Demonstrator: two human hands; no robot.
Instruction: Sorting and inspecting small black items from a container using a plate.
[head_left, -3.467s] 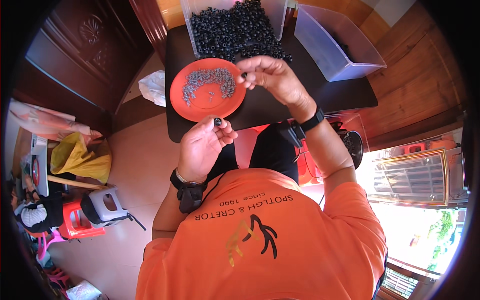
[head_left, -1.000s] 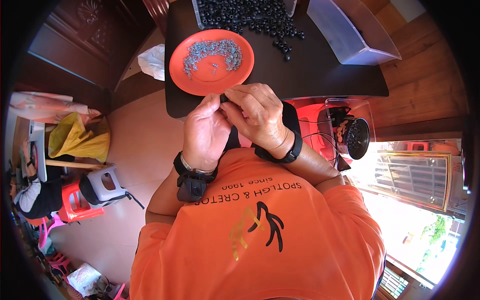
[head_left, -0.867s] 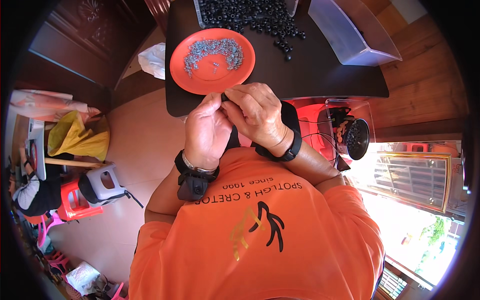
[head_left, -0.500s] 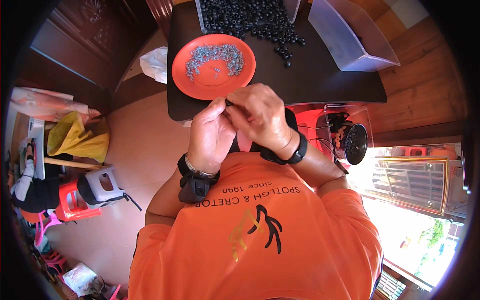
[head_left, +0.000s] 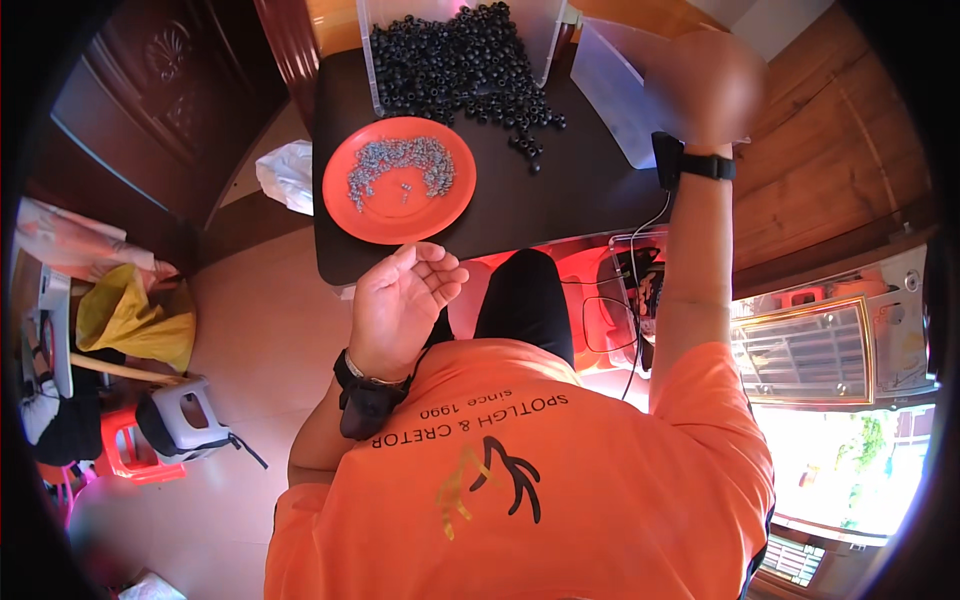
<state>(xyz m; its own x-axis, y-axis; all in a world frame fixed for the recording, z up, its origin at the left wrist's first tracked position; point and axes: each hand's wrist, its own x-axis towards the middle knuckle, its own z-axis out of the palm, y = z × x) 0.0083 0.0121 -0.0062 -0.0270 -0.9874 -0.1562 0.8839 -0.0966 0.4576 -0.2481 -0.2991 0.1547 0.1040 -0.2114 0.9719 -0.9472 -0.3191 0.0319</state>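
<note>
My left hand (head_left: 405, 300) hovers at the near edge of the black table (head_left: 580, 200), fingers loosely spread and nothing in it. Just beyond it sits an orange plate (head_left: 400, 215) holding several small grey screws (head_left: 400, 160). A pile of black round parts (head_left: 455, 60) spills from a clear tray at the far edge onto the table. My right hand (head_left: 705, 85) is raised far to the right, over a clear plastic bin (head_left: 610, 95). It is blurred, so I cannot tell what it holds. A black band is on each wrist.
A white plastic bag (head_left: 290, 175) lies on the floor left of the table. Further left are a yellow bag (head_left: 130, 320), a grey-white stool (head_left: 185, 425) and a red stool (head_left: 125, 455). Cables (head_left: 625, 300) and a metal grill (head_left: 800, 350) are on the right.
My hands were pressed together at the table's near edge. Now the right hand has swung up and right over the clear bin, and the left hand has stayed and opened.
</note>
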